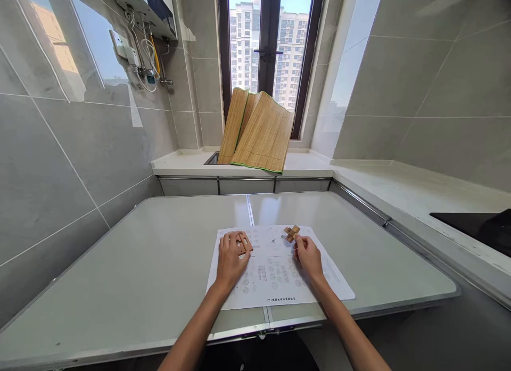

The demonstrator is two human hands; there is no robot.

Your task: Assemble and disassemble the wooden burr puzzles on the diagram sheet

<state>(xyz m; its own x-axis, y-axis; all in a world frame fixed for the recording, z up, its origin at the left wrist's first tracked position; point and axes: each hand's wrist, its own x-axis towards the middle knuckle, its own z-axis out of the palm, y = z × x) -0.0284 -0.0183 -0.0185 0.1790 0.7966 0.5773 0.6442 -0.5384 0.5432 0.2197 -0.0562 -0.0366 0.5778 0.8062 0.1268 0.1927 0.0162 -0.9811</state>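
Note:
A printed white sheet point(279, 280) with small diagrams lies on the pale folding table point(159, 270). My left hand point(231, 259) rests over the sheet's left part, its fingers and thumb closed around a flat reddish-brown wooden piece point(246, 242) with cut-out openings. Near the sheet's upper right, my right hand point(308, 254) pinches the lower right side of a small wooden assembly point(292, 232) of crossed pieces. The two wooden things are apart from each other. Part of the left piece is hidden under my fingers.
Bamboo mats point(263, 131) lean against the window behind the table, on a white counter point(187, 167). A metal rail point(359, 204) runs along the right counter, which holds a black object point(495, 230). A water heater point(149, 9) hangs on the left wall.

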